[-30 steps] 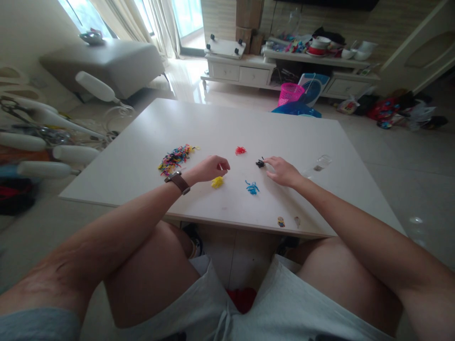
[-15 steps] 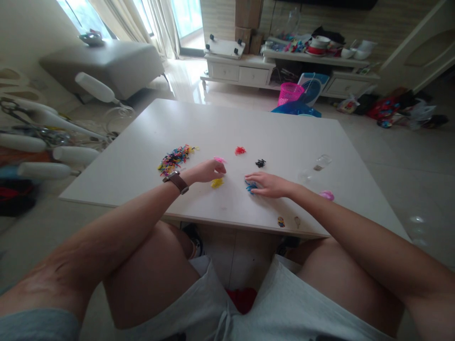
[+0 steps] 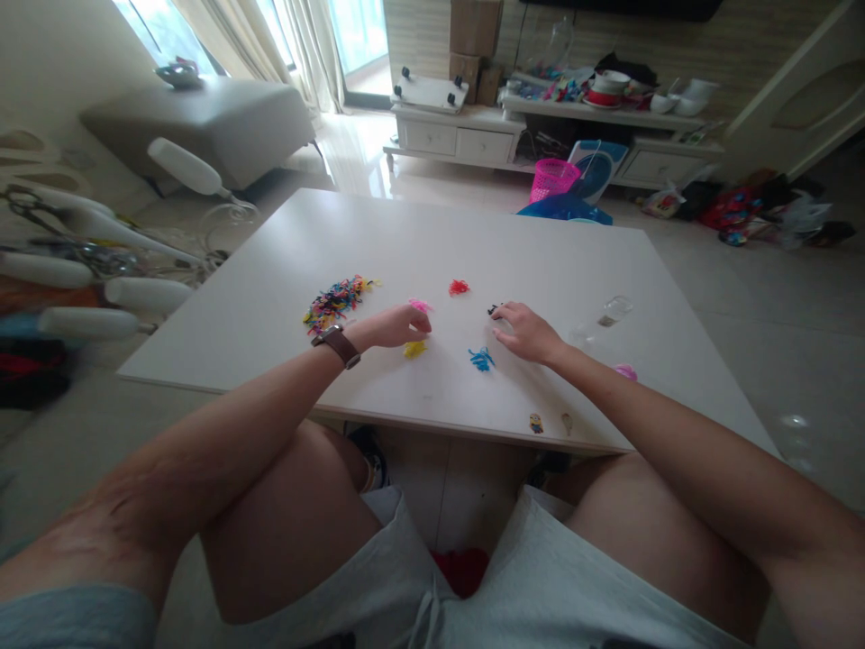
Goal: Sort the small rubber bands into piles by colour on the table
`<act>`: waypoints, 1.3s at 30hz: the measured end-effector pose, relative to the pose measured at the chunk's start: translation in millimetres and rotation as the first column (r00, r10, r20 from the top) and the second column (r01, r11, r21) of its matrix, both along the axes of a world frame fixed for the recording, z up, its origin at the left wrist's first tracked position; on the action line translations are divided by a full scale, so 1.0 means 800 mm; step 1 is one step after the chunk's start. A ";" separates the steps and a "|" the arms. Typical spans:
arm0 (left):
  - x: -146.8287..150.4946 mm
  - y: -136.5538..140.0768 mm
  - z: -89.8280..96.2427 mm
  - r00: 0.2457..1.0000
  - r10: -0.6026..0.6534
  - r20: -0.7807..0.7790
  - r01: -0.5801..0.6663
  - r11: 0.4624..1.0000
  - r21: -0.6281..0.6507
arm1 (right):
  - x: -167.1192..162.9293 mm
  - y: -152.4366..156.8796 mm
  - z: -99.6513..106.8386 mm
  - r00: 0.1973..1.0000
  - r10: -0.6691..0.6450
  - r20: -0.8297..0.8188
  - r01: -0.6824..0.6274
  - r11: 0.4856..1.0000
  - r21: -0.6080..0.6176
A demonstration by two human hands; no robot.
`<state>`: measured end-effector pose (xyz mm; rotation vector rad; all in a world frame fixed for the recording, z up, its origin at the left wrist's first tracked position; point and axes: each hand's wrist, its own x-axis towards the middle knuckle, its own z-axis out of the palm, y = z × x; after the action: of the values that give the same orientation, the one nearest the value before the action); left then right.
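My left hand (image 3: 405,325), with a watch (image 3: 336,344) on its wrist, rests on the white table with curled fingers. It lies between a pink pile (image 3: 420,306) and a yellow pile (image 3: 414,349) of small thin strips. Whether anything is inside those fingers is hidden. My right hand (image 3: 527,332) has its thumb and fingers apart, its fingertips at the black pile (image 3: 494,311), which it partly covers. Nearer to me lies a blue pile (image 3: 481,360). A red pile (image 3: 459,287) sits farther back. Beyond my left wrist spreads a larger heap of mixed colours (image 3: 336,302).
On the right of the table (image 3: 378,234) are a clear jar on its side (image 3: 614,312) and a pink item (image 3: 625,371) by my forearm. A small yellow-and-blue figure (image 3: 536,424) and a small pale item (image 3: 567,423) lie near the front edge.
My right hand has moved from the blue pile away to the black pile, uncovering the blue strips. My left hand has stayed in place.
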<state>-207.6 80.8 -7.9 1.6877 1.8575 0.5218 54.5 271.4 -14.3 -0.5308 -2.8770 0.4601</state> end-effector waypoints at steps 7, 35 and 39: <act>0.001 -0.002 0.004 1.000 0.013 0.002 -0.013 1.000 -0.019 | 0.008 0.046 -0.034 0.976 -0.199 0.093 0.207 0.974 -0.092; -0.133 -0.076 0.011 0.643 0.765 -0.035 -0.765 0.643 0.013 | 0.009 0.015 0.008 0.998 -0.065 -0.008 0.066 0.997 0.046; -0.130 -0.075 0.008 0.662 0.749 -0.040 -0.749 0.663 0.009 | 0.010 0.013 0.009 0.999 -0.054 0.006 0.054 0.998 0.036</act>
<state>-311.6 20.8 -1.8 0.8326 2.5563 0.7949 62.8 281.9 -7.4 -0.6040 -2.8640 0.3976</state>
